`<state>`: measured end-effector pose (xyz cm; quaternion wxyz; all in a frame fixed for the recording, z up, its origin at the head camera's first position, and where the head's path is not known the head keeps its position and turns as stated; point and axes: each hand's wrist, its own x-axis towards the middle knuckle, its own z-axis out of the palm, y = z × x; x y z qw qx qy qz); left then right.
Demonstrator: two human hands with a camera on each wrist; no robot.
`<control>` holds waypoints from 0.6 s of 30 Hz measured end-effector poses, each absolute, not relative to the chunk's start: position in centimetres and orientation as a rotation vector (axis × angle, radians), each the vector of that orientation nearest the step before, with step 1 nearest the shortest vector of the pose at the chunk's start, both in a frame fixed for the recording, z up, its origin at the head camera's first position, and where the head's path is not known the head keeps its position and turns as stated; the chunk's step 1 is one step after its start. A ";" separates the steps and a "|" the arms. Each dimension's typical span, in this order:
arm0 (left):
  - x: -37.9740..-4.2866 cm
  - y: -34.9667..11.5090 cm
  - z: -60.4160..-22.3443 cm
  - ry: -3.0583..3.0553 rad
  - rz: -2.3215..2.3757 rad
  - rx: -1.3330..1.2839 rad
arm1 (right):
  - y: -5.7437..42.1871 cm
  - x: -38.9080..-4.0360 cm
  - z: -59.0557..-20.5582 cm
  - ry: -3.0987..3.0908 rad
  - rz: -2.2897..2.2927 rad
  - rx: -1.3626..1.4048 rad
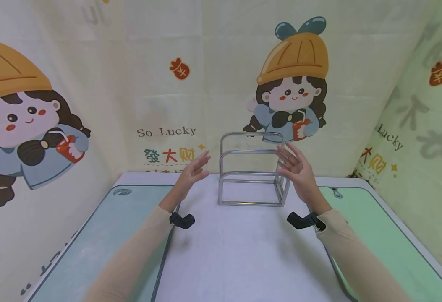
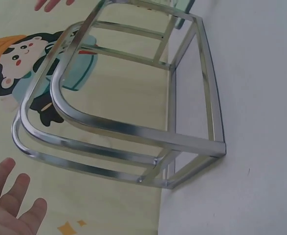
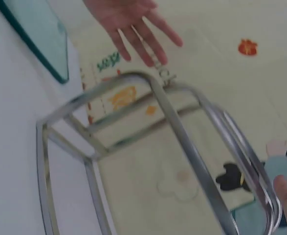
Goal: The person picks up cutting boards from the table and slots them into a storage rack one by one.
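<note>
A silver metal rack (image 1: 251, 204) with several rounded upright frames stands on the white table (image 1: 243, 256), near the back wall. My left hand (image 1: 192, 172) is raised to the left of the rack with fingers extended, apart from it and holding nothing. To the rack's right, my right hand (image 1: 298, 174) is raised with its fingers spread. Its fingertips overlap the rack's right side in the head view; whether they touch is unclear. In the left wrist view the rack (image 2: 128, 129) fills the middle, beyond my left fingers. The right wrist view shows the left hand (image 3: 126, 19) across the rack.
A pale blue panel (image 1: 103, 235) covers the table's left part, and a green panel (image 1: 379, 235) the right. Cartoon-printed cloth (image 1: 224, 84) hangs behind and along the sides. Each wrist wears a black strap mount (image 1: 183, 220).
</note>
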<state>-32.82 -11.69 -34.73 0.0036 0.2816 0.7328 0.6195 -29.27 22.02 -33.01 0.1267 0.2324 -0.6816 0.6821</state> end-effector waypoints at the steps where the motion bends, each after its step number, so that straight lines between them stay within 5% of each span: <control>1: -32.9 -11.9 -34.9 2.304 1.934 0.884 | 21.6 -29.1 -32.9 -1.980 1.994 0.690; 18: -31.5 -15.6 -35.9 2.431 1.774 0.928 | 15.6 -27.6 -34.2 -2.171 1.847 0.974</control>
